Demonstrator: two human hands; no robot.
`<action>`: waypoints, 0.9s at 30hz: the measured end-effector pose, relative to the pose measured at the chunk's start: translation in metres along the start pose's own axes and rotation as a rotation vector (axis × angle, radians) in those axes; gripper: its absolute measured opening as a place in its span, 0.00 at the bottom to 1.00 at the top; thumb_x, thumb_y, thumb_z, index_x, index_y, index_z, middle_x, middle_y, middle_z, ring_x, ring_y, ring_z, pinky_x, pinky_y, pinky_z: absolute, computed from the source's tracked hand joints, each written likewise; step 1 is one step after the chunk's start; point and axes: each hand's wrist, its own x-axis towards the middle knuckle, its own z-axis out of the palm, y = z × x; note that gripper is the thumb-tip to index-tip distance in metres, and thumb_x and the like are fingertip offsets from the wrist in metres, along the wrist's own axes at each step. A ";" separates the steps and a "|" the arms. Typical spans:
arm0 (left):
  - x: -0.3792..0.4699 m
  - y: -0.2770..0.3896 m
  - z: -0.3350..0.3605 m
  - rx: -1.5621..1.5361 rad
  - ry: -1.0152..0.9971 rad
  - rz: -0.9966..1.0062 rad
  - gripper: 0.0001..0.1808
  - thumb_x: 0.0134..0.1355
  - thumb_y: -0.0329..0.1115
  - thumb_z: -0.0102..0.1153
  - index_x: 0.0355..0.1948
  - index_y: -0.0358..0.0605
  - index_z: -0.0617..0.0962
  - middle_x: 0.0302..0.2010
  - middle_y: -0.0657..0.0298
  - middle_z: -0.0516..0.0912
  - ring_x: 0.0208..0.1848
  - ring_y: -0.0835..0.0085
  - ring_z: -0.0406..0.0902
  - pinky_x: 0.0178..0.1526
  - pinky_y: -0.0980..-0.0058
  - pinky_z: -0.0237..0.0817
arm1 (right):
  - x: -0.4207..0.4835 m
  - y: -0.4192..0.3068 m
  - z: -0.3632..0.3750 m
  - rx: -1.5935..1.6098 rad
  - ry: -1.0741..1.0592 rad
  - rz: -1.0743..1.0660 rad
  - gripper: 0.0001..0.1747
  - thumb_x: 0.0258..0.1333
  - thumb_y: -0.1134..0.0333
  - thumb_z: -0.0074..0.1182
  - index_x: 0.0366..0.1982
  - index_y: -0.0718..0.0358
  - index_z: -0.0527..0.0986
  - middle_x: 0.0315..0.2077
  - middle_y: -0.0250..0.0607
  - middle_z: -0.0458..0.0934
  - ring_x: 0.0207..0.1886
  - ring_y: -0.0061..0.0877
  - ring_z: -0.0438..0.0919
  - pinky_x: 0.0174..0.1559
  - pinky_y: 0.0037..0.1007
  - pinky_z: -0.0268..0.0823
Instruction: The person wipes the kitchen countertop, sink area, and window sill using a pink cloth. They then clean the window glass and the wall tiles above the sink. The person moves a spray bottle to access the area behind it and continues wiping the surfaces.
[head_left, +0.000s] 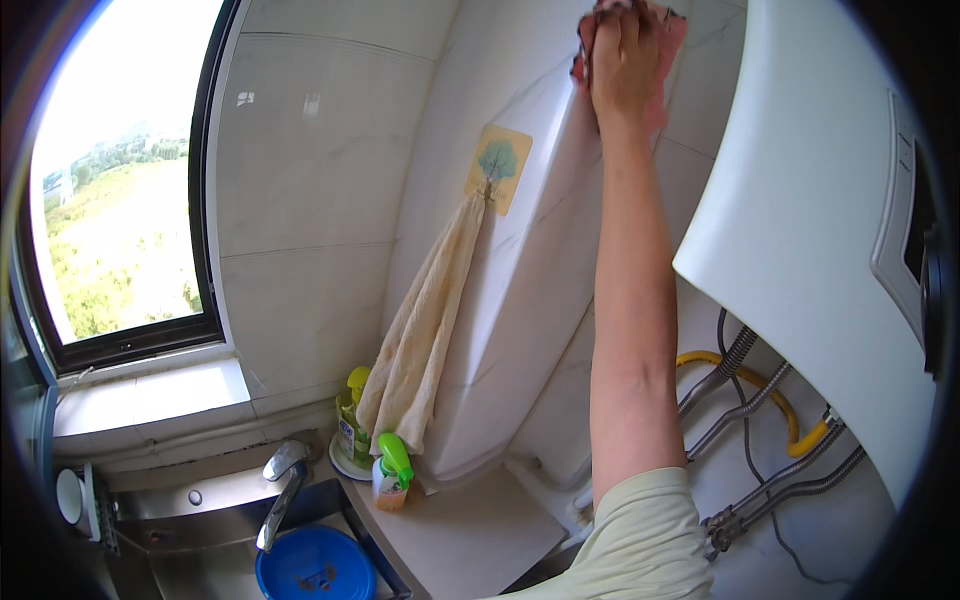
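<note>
My right hand (624, 64) is raised high at the top of the view, its arm stretched out. Its fingers grip a pink cloth (667, 52) with a dark, ragged-looking edge. The cloth lies against the upper edge of a white marbled tile column (517, 247). Part of the cloth is hidden behind the hand. On the column's left face, a beige towel (427, 337) hangs from a yellow adhesive hook plate (501, 169) with a tree picture. My left hand is out of view.
A white water heater (795, 217) is right of my arm, with metal hoses (742, 409) and a yellow gas hose (787, 412) below. Lower left are a steel sink (202, 562), faucet (283, 495), blue basin (315, 566), green-topped spray bottle (392, 472), yellow-green pump bottle (351, 420) and window (120, 225).
</note>
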 end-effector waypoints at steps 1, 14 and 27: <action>-0.001 -0.001 -0.001 0.004 0.040 0.004 0.02 0.44 0.31 0.57 0.20 0.46 0.77 0.20 0.56 0.77 0.22 0.56 0.75 0.23 0.57 0.64 | 0.012 -0.054 -0.007 0.080 -0.122 0.578 0.25 0.63 0.60 0.39 0.57 0.68 0.66 0.59 0.54 0.64 0.65 0.49 0.58 0.67 0.44 0.49; -0.003 -0.001 -0.007 0.040 -0.039 -0.045 0.03 0.48 0.32 0.55 0.22 0.46 0.77 0.22 0.56 0.78 0.24 0.55 0.77 0.25 0.56 0.66 | -0.189 -0.213 -0.082 0.012 -0.394 0.568 0.20 0.61 0.58 0.46 0.46 0.67 0.75 0.62 0.76 0.52 0.66 0.69 0.47 0.64 0.63 0.38; 0.005 0.009 -0.022 -0.084 0.015 -0.137 0.08 0.55 0.34 0.53 0.20 0.46 0.74 0.21 0.53 0.78 0.25 0.52 0.76 0.28 0.54 0.66 | -0.099 -0.146 -0.027 -0.254 -0.165 0.368 0.21 0.56 0.62 0.47 0.51 0.61 0.70 0.59 0.64 0.60 0.60 0.63 0.59 0.58 0.60 0.54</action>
